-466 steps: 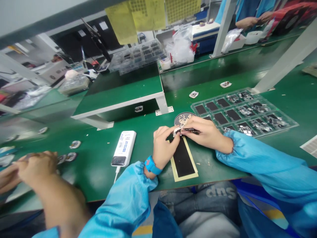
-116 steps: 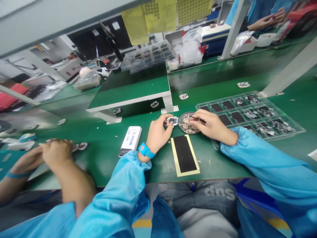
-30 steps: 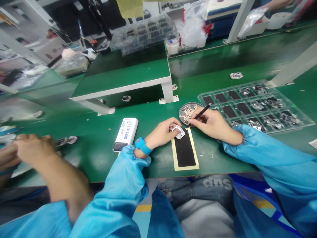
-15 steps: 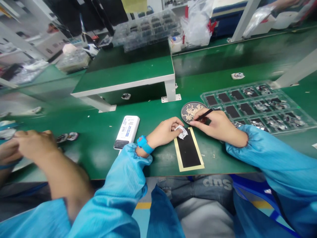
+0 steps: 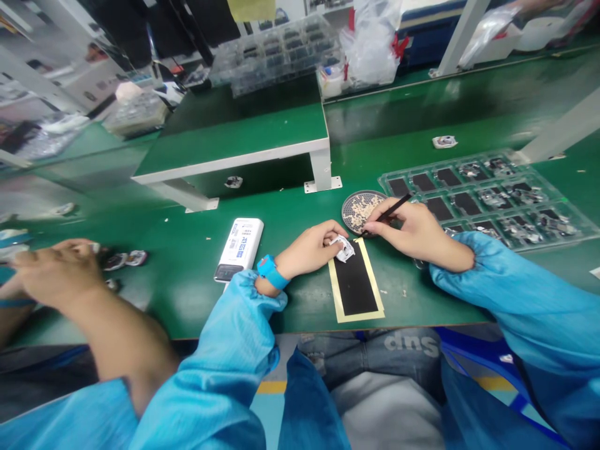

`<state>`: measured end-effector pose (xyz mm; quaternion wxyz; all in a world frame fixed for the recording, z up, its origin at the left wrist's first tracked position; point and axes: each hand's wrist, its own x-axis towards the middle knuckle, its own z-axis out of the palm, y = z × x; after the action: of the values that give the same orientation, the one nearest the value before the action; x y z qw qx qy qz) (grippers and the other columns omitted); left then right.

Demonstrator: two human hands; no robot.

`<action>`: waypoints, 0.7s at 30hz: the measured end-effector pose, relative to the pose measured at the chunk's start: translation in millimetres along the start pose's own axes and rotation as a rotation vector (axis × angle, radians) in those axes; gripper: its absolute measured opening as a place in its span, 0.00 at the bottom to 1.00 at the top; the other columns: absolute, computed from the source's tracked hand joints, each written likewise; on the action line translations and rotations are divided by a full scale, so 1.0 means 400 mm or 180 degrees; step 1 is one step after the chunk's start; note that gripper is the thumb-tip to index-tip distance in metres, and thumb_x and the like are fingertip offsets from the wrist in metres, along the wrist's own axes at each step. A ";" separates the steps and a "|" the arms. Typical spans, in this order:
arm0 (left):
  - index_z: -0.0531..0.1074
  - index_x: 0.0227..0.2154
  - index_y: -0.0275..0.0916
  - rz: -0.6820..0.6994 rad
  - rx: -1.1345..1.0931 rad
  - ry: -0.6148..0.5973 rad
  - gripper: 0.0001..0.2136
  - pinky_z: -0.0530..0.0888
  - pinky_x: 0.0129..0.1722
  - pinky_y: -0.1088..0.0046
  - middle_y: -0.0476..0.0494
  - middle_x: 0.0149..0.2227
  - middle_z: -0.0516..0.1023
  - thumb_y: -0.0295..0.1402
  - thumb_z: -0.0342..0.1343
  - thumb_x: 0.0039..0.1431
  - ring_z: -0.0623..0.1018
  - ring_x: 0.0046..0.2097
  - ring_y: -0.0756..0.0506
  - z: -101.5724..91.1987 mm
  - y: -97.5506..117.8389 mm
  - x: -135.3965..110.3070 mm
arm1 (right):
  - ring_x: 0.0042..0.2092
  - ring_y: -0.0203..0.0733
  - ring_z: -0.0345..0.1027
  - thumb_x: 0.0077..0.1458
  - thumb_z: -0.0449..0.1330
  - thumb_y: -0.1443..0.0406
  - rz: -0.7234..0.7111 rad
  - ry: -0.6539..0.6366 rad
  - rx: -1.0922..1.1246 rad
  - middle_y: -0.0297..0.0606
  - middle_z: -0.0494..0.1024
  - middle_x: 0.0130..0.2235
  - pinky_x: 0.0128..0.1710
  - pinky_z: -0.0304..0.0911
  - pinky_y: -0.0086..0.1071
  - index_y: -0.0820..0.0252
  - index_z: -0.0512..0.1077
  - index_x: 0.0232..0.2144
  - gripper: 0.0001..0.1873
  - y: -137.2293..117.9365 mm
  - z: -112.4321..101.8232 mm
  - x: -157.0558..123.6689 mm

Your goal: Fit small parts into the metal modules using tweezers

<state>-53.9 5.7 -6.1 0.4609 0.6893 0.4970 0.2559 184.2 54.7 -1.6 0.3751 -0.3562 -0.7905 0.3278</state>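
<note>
Over a black pad (image 5: 358,289), the person's left hand (image 5: 315,252) pinches a small white part (image 5: 345,251), while the right hand (image 5: 409,229) grips black tweezers (image 5: 392,208) beside a round dish (image 5: 349,210) of tiny pale pieces (image 5: 360,210).

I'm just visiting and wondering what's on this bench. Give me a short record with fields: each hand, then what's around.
Left hand: holds a small white part
Right hand: holds a slim black tool
Black pad: yellow-edged, below the white part in view; contact unclear
Round dish: many tiny pale pieces
Clear tray: compartments with dark or shiny contents, right
White device: left of the left hand
Neighbour: another person's hands, far left
</note>
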 end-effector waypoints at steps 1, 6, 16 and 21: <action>0.73 0.43 0.38 0.0010 0.0027 -0.0020 0.08 0.73 0.38 0.72 0.46 0.37 0.78 0.29 0.56 0.61 0.77 0.38 0.48 -0.001 0.002 0.000 | 0.35 0.44 0.76 0.57 0.66 0.59 0.0004 0.0035 0.0082 0.38 0.81 0.35 0.36 0.72 0.38 0.57 0.76 0.34 0.08 -0.005 -0.001 0.000; 0.73 0.43 0.38 0.0057 0.0174 -0.0043 0.09 0.72 0.38 0.72 0.47 0.37 0.77 0.28 0.55 0.60 0.75 0.37 0.48 -0.002 0.008 -0.001 | 0.40 0.46 0.77 0.59 0.65 0.59 -0.0271 -0.0003 0.0241 0.38 0.82 0.37 0.43 0.73 0.41 0.55 0.77 0.35 0.06 -0.031 0.007 -0.003; 0.73 0.43 0.39 0.0123 0.0303 -0.0014 0.09 0.70 0.38 0.71 0.48 0.37 0.77 0.27 0.53 0.60 0.74 0.37 0.48 0.001 0.008 0.000 | 0.42 0.44 0.77 0.61 0.63 0.63 -0.0754 -0.0305 0.0093 0.38 0.82 0.39 0.45 0.72 0.39 0.56 0.77 0.38 0.04 -0.020 0.016 -0.001; 0.72 0.42 0.39 0.0120 0.0341 -0.0029 0.09 0.68 0.37 0.72 0.49 0.37 0.77 0.26 0.53 0.59 0.73 0.37 0.49 0.001 0.014 0.002 | 0.42 0.45 0.77 0.61 0.63 0.62 -0.0711 -0.0326 0.0114 0.38 0.82 0.38 0.45 0.72 0.40 0.55 0.77 0.37 0.04 -0.019 0.019 -0.002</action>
<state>-50.7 5.6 -1.4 0.4207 0.7234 0.4948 0.2343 176.1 48.1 0.2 0.3747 -0.2420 -0.8374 0.3157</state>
